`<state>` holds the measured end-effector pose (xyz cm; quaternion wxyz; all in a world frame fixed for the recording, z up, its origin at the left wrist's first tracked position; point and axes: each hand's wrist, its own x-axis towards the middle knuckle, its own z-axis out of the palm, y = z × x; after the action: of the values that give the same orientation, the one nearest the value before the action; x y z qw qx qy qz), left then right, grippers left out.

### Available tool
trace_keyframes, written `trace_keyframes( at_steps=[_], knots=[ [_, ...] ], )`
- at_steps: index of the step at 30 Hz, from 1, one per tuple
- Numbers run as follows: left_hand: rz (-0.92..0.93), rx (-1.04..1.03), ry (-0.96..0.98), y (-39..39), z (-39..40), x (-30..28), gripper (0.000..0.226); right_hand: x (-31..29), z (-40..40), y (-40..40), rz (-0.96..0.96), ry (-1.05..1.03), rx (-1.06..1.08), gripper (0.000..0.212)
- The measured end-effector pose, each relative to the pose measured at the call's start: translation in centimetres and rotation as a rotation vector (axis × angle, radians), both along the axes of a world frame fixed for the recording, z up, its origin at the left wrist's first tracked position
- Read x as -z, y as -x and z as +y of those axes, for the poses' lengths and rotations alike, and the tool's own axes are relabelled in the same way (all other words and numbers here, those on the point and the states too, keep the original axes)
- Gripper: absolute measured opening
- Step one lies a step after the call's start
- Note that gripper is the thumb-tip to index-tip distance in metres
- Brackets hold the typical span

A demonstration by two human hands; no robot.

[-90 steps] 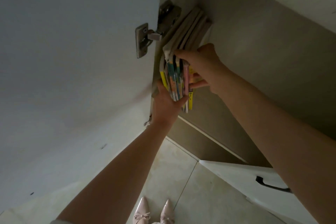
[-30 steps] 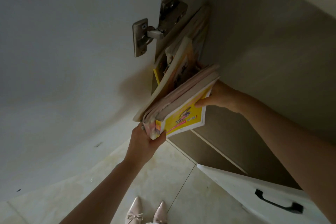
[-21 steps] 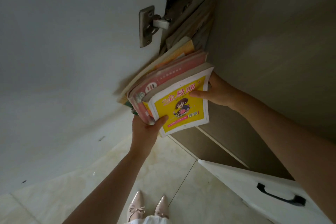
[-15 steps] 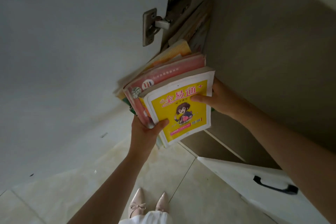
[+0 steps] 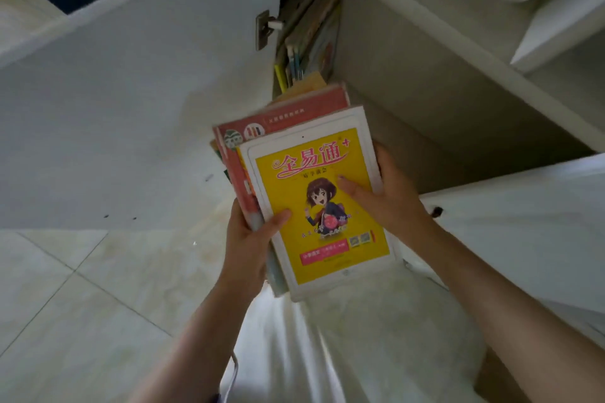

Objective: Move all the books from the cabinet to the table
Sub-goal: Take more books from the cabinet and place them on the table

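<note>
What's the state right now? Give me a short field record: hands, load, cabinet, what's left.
left hand: grips the lower left edge of the stack, thumb on top
right hand: grips the right edge, thumb on the cover
stack of books: several books, held flat, outside the cabinet
top book: yellow cover with a cartoon figure
cabinet door: open
books in cabinet: some remain, leaning upright
table: not in view

Left hand [image 5: 248, 249] clamped, right hand [image 5: 386, 196] clamped, both forearms extended forward
</note>
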<state>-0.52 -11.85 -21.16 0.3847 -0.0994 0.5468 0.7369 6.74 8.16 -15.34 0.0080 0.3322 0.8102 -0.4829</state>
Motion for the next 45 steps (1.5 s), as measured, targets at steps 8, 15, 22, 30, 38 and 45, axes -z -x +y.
trace_keyframes(
  at_steps=[8, 15, 22, 30, 38, 45],
  knots=[
    [0.006, -0.102, 0.212, -4.8, -5.1, -7.4, 0.056, -5.5, -6.8, -5.8, 0.055, -0.183, -0.134, 0.082],
    [0.269, -0.154, 0.339, -9.4, -7.3, -11.1, 0.091, -7.2, -9.0, -9.1, 0.083, -0.113, -0.192, 0.087],
    [0.408, -0.316, 0.471, -16.6, -9.7, -12.1, 0.093, -8.3, -11.0, -13.1, 0.087, -0.195, -0.415, 0.083],
    [0.468, -0.477, 0.78, -24.5, -15.1, -12.8, 0.059, -9.1, -16.1, -15.5, 0.047, -0.183, -0.734, 0.078],
    [0.325, -0.795, 0.897, -32.4, -22.7, -13.7, 0.054, -10.2, -25.2, -16.4, 0.128, -0.185, -1.076, 0.076],
    [0.21, -1.048, 0.972, -42.4, -31.3, -13.9, 0.049, -10.4, -37.0, -22.2, 0.154, -0.183, -1.32, 0.076]
  ],
)
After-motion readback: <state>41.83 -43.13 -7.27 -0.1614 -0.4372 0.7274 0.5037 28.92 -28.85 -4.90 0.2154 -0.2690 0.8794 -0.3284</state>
